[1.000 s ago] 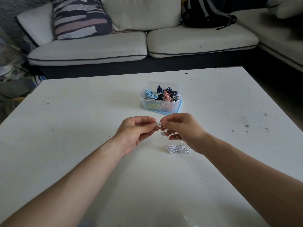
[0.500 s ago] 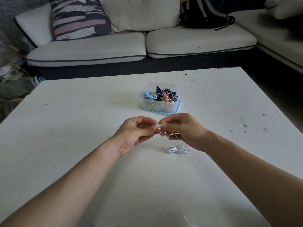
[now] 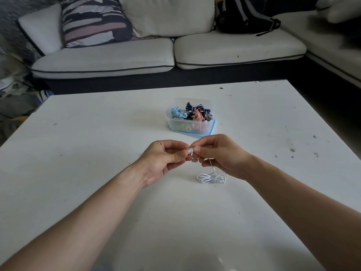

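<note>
White earbud (image 3: 190, 151) pinched between left hand (image 3: 162, 161) and right hand (image 3: 220, 153), both closed on it, so the tied cord (image 3: 212, 178) rests slack on the table (image 3: 97, 153), probably before joining the box (image 3: 175, 124)

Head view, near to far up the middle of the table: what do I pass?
Coiled cable → earbud, pinched between left hand and right hand → clear box of cords → sofa.
</note>
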A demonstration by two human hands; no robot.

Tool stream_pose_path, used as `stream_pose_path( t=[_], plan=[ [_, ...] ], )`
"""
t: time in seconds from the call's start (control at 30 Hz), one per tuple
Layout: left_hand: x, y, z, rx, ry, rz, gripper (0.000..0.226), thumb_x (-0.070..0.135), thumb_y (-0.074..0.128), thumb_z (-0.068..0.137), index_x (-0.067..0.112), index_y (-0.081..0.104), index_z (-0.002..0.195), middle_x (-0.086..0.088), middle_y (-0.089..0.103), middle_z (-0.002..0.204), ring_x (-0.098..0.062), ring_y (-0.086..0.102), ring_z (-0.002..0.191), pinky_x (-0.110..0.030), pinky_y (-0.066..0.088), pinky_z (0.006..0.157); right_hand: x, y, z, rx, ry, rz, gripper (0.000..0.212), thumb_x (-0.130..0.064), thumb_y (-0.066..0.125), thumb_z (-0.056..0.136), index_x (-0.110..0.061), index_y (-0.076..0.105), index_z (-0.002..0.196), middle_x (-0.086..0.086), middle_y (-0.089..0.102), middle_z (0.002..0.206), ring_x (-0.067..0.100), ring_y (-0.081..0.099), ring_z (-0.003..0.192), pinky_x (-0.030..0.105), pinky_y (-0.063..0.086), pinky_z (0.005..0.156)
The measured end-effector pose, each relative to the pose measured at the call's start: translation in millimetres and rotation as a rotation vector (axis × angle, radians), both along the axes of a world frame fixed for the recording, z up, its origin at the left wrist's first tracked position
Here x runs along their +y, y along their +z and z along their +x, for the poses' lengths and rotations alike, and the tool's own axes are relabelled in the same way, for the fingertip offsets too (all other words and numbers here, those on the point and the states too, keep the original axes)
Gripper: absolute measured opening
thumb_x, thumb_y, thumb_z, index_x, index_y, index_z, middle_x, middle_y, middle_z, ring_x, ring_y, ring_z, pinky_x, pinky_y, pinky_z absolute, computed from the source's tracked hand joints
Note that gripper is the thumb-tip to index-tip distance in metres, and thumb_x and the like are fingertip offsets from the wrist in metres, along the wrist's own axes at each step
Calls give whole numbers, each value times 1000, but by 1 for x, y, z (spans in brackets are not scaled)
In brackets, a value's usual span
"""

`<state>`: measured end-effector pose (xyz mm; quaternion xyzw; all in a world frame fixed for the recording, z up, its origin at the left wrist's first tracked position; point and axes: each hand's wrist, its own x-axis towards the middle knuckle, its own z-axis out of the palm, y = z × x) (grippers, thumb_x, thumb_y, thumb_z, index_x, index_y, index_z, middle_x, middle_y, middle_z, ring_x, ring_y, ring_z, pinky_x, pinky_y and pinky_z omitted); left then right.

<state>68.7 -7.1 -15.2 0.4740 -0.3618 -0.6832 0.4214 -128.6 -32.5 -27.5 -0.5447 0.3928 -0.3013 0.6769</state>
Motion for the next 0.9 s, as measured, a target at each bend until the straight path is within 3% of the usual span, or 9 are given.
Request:
stream_pose_path(
  t=[0.5,0.67,0.77,0.9],
  plan=[
    [-2,4,3,7,-3,-22,21,4,71,64,8,70,84,-10,74,77,-16,73,71,-20,57,65,2,5,6,-63,-31,12,6,-11,67,91,-7,72,92,13,71,86,20,65,75,28,53,69],
    [-3,0,3,-102,-21,-79,15,5,66,84,10,71,97,-7,74,88,-16,71,83,-22,56,70,1,5,5,-176,-62,180,21,-9,60,95,5,65,111,5,67,78,25,68,78,28,57,74],
    [-1,-2,2,-142,-68,-27,18,12,60,93,10,68,109,-8,73,103,-23,70,95,-26,56,74,2,6,7,-234,-98,229,11,-6,57,97,-2,65,103,5,66,78,22,67,74,28,57,72],
    [1,0,0,-55,-105,32,24,4,59,92,3,65,116,-14,71,100,-24,71,88,-26,59,77,3,6,10,-292,-169,278,10,-7,56,98,-5,66,96,9,68,81,22,67,71,30,58,72]
  ],
)
